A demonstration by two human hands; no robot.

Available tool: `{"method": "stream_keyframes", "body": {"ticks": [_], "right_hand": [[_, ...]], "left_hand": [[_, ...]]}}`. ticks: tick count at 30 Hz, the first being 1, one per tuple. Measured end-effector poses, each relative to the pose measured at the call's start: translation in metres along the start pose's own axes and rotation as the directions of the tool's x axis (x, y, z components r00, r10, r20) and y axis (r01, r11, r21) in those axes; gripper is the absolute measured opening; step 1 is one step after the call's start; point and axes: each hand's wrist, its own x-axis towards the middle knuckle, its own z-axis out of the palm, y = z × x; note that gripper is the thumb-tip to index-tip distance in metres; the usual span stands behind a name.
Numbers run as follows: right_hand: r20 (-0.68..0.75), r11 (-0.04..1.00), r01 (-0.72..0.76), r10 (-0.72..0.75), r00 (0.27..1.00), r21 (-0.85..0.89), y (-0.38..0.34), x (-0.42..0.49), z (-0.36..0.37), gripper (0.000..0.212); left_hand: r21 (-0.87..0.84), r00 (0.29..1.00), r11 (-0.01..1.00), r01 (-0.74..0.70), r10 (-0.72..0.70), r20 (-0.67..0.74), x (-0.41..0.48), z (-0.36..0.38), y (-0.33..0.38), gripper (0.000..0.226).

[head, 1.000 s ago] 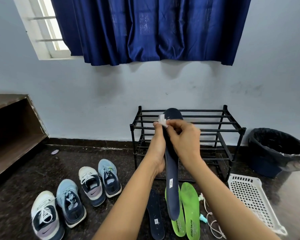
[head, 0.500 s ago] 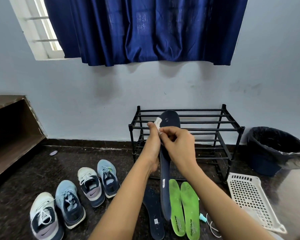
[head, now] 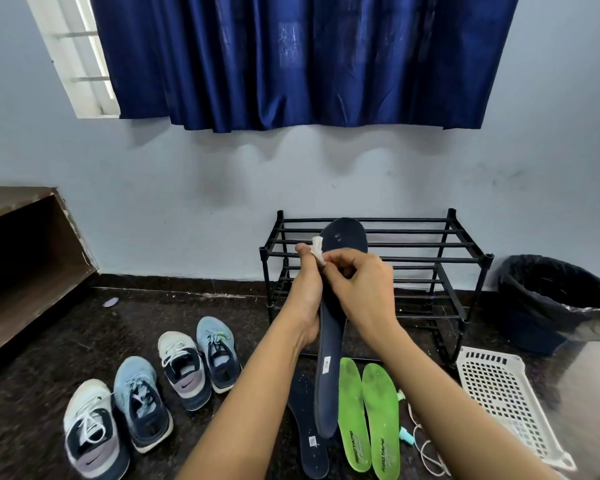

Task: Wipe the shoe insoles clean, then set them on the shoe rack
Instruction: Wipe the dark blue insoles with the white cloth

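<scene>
Held upright: long dark navy foam insole (head: 329,358), toe above the fingers, heel hanging below them. The left hand (head: 305,299) has its fingers curled round the insole's left edge. The right hand (head: 357,282) fingers pinch a small crumpled white wipe (head: 318,249) against the insole near the toe, touching the left fingertips. Black metal slatted shoe rack (head: 430,244) behind the fingers. Insole-to-rack contact: cannot tell. Below the fingers on the dark floor (head: 32,403): second navy insole (head: 309,427), two lime green insoles (head: 352,410), lying flat.

Left hand (head: 305,299), right hand (head: 361,279): curled grips.
</scene>
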Motion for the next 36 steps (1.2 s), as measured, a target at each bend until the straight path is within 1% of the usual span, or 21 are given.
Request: {"method": "stream_keyframes", "body": {"ticks": [2,3,5,6,8,11,13,15,18,20,22,23,24,26,28,29,30,32,34,36], "right_hand": [[-0.065,0.996,0.001,-0.007,0.998,-0.087,0.003,0.009,-0.004,0.012],[-0.105,0.994,-0.023,0.011,0.994,-0.107,0.005,0.014,-0.006,0.013],[-0.154,0.995,-0.068,0.057,0.986,-0.069,0.005,0.017,-0.012,0.013],[-0.147,0.996,-0.078,0.071,0.987,-0.040,0.004,0.016,-0.013,0.011],[-0.078,0.997,-0.070,0.069,0.995,-0.011,-0.001,0.005,-0.009,0.012],[0.009,0.999,-0.051,0.051,0.999,-0.006,-0.003,-0.011,0.000,0.012],[-0.003,0.998,-0.039,0.039,0.999,-0.045,0.001,-0.007,0.000,0.010],[-0.069,0.994,-0.040,0.034,0.997,-0.097,0.003,0.002,-0.004,0.008],[-0.145,0.990,-0.102,0.087,0.986,-0.100,0.003,0.013,-0.009,0.008],[-0.132,0.995,-0.096,0.092,0.987,-0.021,0.000,0.009,-0.006,0.009],[-0.067,0.997,-0.060,0.063,0.996,0.039,-0.003,-0.001,0.000,0.012],[-0.037,0.999,-0.037,0.039,0.999,0.038,-0.004,-0.005,0.003,0.013],[-0.018,1.000,-0.018,0.019,1.000,0.016,-0.004,-0.007,0.004,0.013],[-0.034,0.997,-0.006,0.003,0.999,-0.072,-0.001,-0.003,0.005,0.011],[-0.100,0.986,-0.025,0.009,0.995,-0.164,0.002,0.005,0.000,0.010],[-0.136,0.982,-0.049,0.024,0.990,-0.184,0.004,0.010,-0.004,0.011],[-0.163,0.982,-0.076,0.047,0.985,-0.175,0.004,0.013,-0.007,0.011],[-0.179,0.990,-0.112,0.096,0.979,-0.085,0.003,0.013,-0.010,0.009],[-0.139,0.995,-0.098,0.095,0.986,-0.016,0.001,0.008,-0.006,0.010],[-0.070,0.998,-0.063,0.063,0.996,0.007,0.000,0.000,0.000,0.012]], "left_hand": [[0.021,1.000,1.000,0.009,-0.009,0.016,-0.002,0.003,-0.004,0.073],[0.030,1.000,1.000,0.011,-0.012,0.027,-0.003,0.005,-0.006,0.073],[0.043,0.999,0.999,0.021,-0.023,0.039,-0.005,0.007,-0.009,0.073],[0.049,0.999,0.999,0.025,-0.026,0.033,-0.004,0.006,-0.009,0.074],[0.039,1.000,0.999,0.016,-0.016,-0.003,-0.001,0.002,-0.006,0.073],[0.046,0.999,0.999,-0.002,0.003,-0.038,0.002,-0.005,0.000,0.074],[0.064,1.000,0.998,-0.001,0.003,-0.031,0.002,-0.005,0.000,0.072],[0.068,1.000,0.998,-0.001,0.001,-0.008,-0.001,-0.001,-0.004,0.070],[0.075,1.000,0.997,0.003,-0.005,0.018,-0.004,0.003,-0.008,0.071],[0.068,1.000,0.998,0.006,-0.007,0.006,-0.003,0.001,-0.005,0.071],[0.038,1.000,0.999,-0.011,0.011,-0.021,-0.001,-0.003,0.000,0.071],[0.024,0.999,1.000,-0.019,0.020,-0.033,0.000,-0.005,0.002,0.072],[0.019,0.999,1.000,-0.023,0.024,-0.041,0.000,-0.006,0.004,0.072],[0.025,0.999,0.999,-0.022,0.023,-0.039,0.000,-0.006,0.002,0.071],[0.042,1.000,0.999,-0.008,0.008,-0.009,-0.003,-0.002,-0.003,0.071],[0.054,1.000,0.999,0.002,-0.003,0.008,-0.004,0.000,-0.005,0.072],[0.064,1.000,0.998,0.013,-0.014,0.016,-0.004,0.002,-0.007,0.073],[0.069,0.999,0.997,0.031,-0.033,0.019,-0.005,0.004,-0.008,0.072],[0.059,1.000,0.998,0.025,-0.026,0.006,-0.003,0.002,-0.005,0.070],[0.040,1.000,0.999,0.014,-0.013,-0.014,-0.001,-0.002,-0.002,0.070]]}}
